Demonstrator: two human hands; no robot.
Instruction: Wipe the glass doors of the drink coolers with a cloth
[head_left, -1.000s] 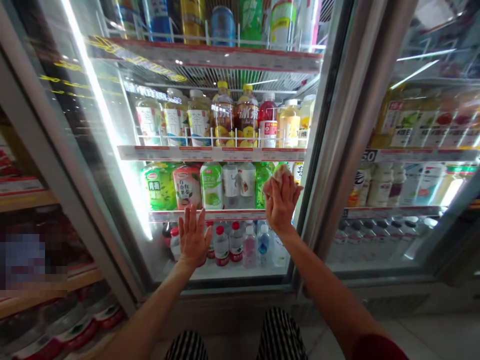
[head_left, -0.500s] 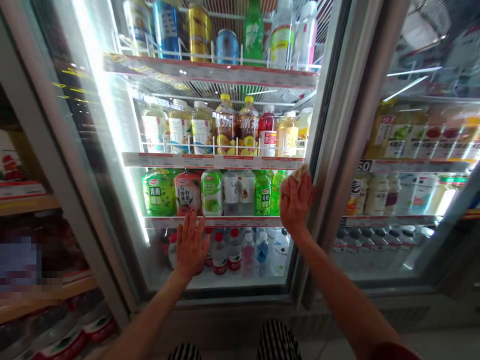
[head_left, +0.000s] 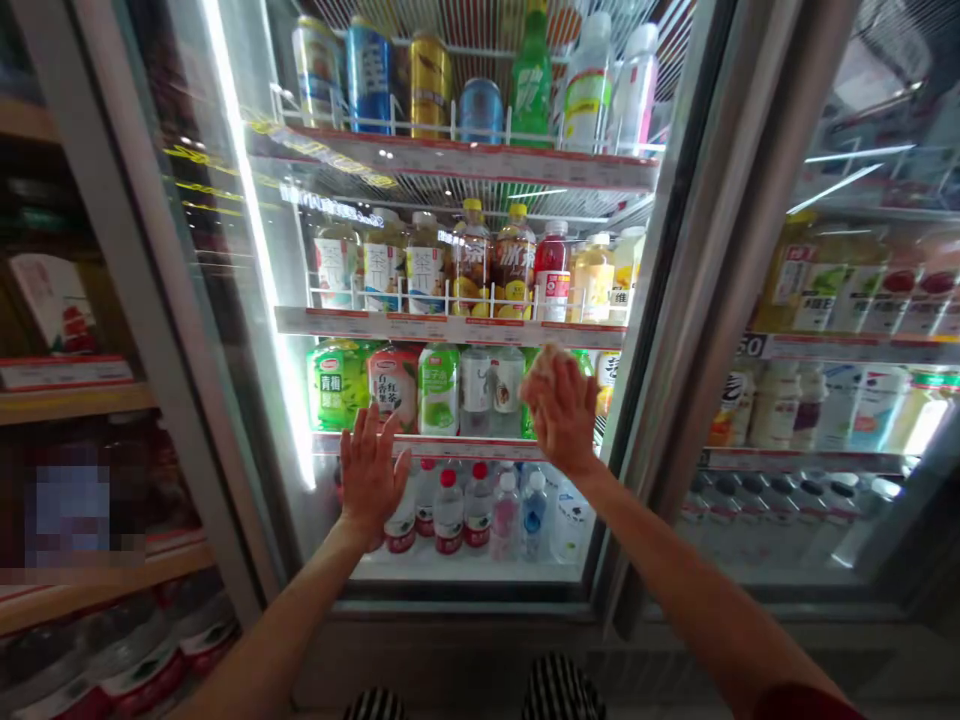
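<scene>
The right hand (head_left: 564, 412) is half open, fingers spread over one pale cloth (head_left: 547, 368), which it holds at the glass door (head_left: 480, 395); part of the cloth is hidden under the fingers. The left hand (head_left: 370, 470) is open, palm to the glass, fingers slightly spread and empty.

Behind the glass are three shelves and the fridge's floor. On the lowest shelf (head_left: 457, 447), five bottles show left of the right hand: a green one (head_left: 334, 388) reading 青梅, a red one (head_left: 391, 385) reading 红茶, a green-labelled one (head_left: 439, 392) and two pale ones. More green shows around the right hand (how many bottles, I can't tell). Below, three red caps can be counted, near one pink bottle (head_left: 504, 520) and one blue bottle (head_left: 534, 518); the left hand covers part of that row.

The middle shelf (head_left: 450, 327) has three bottles marked 茶π, two yellow-capped ones whose labels include 茶, one red drink (head_left: 553, 275) and a pale yellow one (head_left: 592, 282); at the right edge, another is partly covered. The top shelf (head_left: 465, 160) holds four cans, one green bottle (head_left: 532, 85) and two white-capped bottles in front. Two striped knees are cut off at the bottom edge.
</scene>
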